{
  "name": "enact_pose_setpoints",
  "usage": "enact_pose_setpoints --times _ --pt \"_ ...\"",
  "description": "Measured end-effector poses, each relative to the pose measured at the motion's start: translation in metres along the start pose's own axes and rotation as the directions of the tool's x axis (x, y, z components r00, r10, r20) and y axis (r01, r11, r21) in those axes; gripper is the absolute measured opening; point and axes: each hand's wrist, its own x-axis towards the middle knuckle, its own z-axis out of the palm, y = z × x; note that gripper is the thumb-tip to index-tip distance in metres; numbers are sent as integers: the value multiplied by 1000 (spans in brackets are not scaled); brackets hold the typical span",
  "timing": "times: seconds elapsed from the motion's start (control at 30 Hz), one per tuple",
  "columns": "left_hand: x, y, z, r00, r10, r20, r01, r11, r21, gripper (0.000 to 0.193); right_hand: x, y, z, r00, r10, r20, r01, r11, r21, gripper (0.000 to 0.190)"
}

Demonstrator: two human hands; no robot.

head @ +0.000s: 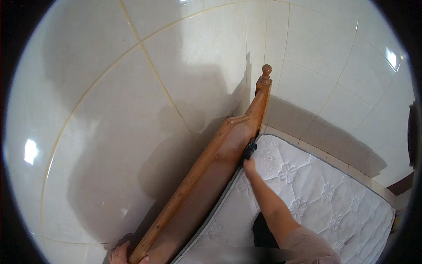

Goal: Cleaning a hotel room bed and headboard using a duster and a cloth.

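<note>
My right hand reaches out over the white quilted mattress and grips a dark, bunched item, perhaps a cloth. That item lies at the seam between the mattress corner and the wooden headboard. At the bottom left, my left hand rests on the headboard's top rail, its fingers on the wall side and its thumb on the near side. The headboard has a brown panel and a turned post knob at its far end.
A tiled wall rises behind the headboard, and another tiled wall meets it at the corner. Shadows fall on both. My dark-clad leg is on the mattress. A dark object stands at the right rim.
</note>
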Motion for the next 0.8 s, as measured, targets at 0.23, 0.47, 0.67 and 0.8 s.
enact_pose_setpoints --times 0.23,0.47,0.67,0.8 --pt "-10 -7 20 983 -62 -172 68 997 26 72 -189 20 39 943 -322 78 330 937 -116 40" --pt "-31 -11 29 868 59 -493 -4 994 113 47 -290 -80 40 708 453 542 -601 789 126 25" --pt "-103 -52 45 808 -54 -587 99 994 45 41 -364 -136 55 785 -619 -11 619 785 28 52" --pt "-170 -111 63 696 -209 -687 305 952 18 55 -344 -135 33 260 -752 606 955 293 -46 66"
